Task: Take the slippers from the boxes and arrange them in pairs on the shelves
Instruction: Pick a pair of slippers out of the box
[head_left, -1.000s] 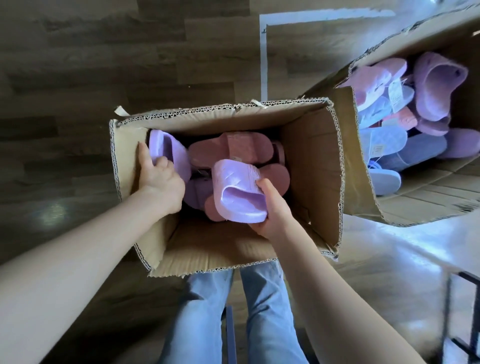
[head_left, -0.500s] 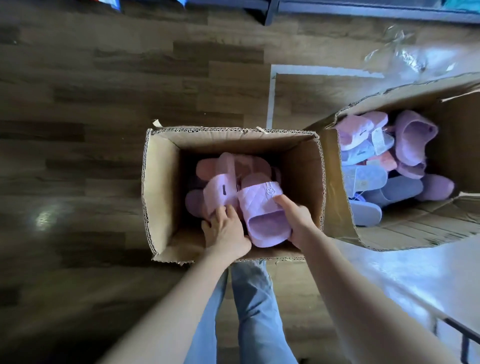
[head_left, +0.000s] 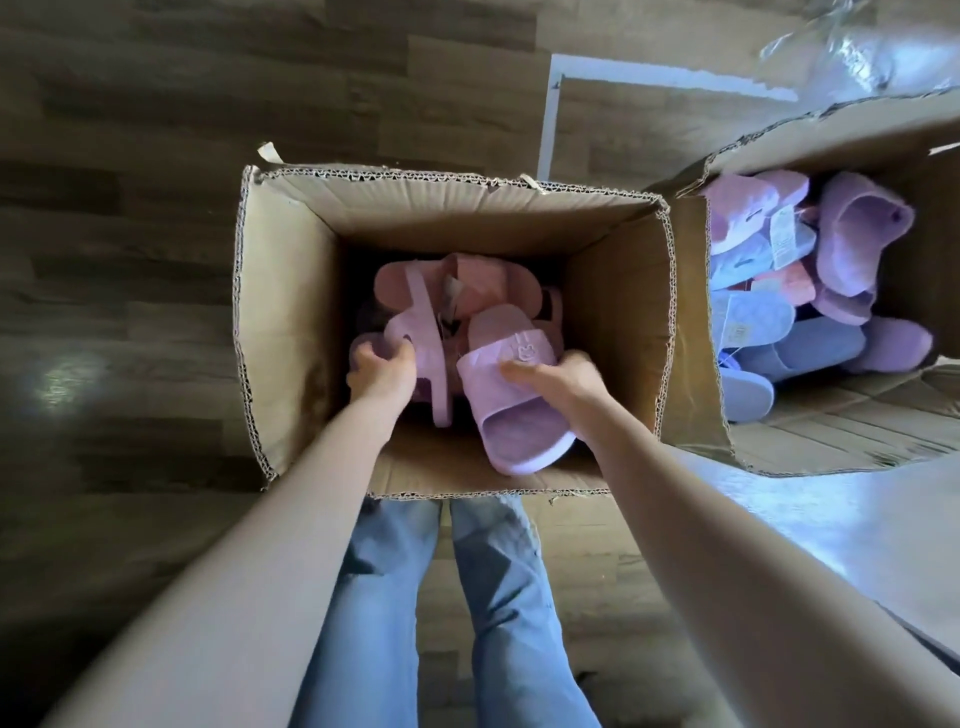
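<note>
Left hand (head_left: 382, 371) turned left slipper (head_left: 435, 379) edgewise, right slipper (head_left: 514, 415) gripped, plank floor (head_left: 130, 260)

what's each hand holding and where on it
The left hand grips the edge-on lilac slipper near one end; the right hand grips the frog-badge lilac slipper across its strap.

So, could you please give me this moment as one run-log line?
left hand: grips first slipper | right hand: grips second slipper | place: box opening | shelving: pending

Strap-up lilac slipper (head_left: 511, 410) and edgewise lilac slipper (head_left: 423, 332) lie over pink slippers (head_left: 467, 283) in the box (head_left: 291, 312).
</note>
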